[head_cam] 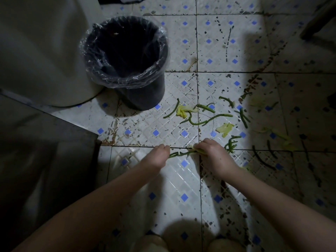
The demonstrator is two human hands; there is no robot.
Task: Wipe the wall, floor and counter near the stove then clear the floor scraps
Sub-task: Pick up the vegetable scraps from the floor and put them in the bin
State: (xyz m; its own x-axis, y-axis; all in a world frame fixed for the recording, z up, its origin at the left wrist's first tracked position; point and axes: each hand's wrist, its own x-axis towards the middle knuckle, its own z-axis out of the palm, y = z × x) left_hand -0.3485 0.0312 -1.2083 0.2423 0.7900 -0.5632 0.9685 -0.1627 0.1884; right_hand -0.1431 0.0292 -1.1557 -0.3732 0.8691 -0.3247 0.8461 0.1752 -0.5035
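Green bean scraps (203,122) and yellow-green leaf bits (183,110) lie scattered over the stained white floor tiles (156,179) with blue diamonds. My right hand (211,151) grips a small bundle of green stems and a pale leaf at the floor. A long green stem (179,154) runs from that bundle leftward to my left hand (160,154), whose curled fingers pinch its end. Both hands are low over a tile joint, close together. More scraps (231,143) lie just right of my right hand.
A black bin (145,91) lined with a clear plastic bag stands open to the upper left. A pale rounded appliance (45,51) and a dark metal cabinet corner (54,142) fill the left side. A dark furniture leg (316,22) shows at the top right.
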